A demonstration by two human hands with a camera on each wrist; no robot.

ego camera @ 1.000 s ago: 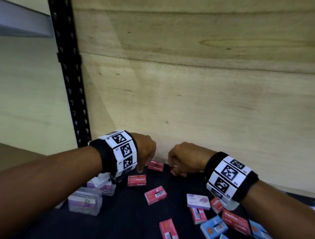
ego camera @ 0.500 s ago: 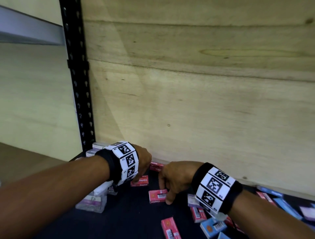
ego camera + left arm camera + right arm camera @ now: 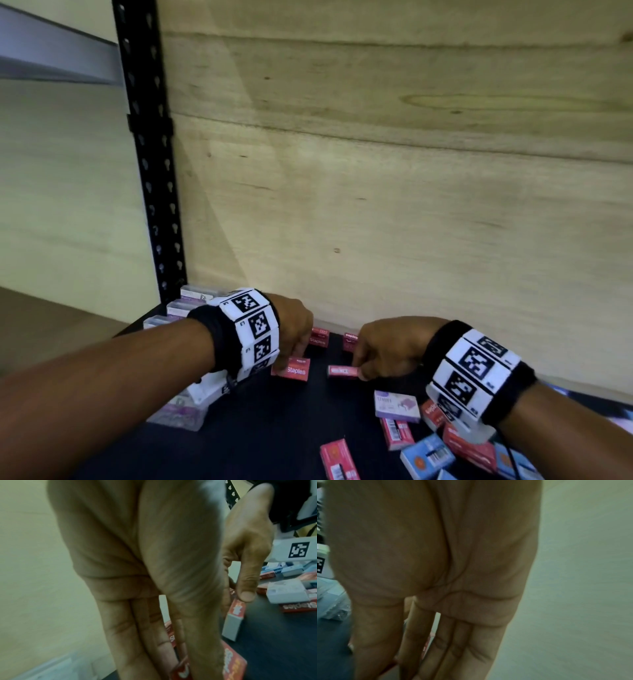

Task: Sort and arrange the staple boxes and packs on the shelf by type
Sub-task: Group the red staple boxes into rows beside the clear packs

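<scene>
You can read "Staples" in white on the flat red box (image 3: 291, 368) under your left hand (image 3: 294, 325), and again on the red box behind it (image 3: 318, 340). The lavender box (image 3: 397, 405) has a title too blurred to read.

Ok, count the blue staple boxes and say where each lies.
3. The first blue box lies near right. The second blue box peeks in at the bottom edge below it. The third blue box sits further right, beside the right forearm. More may be hidden.
</scene>
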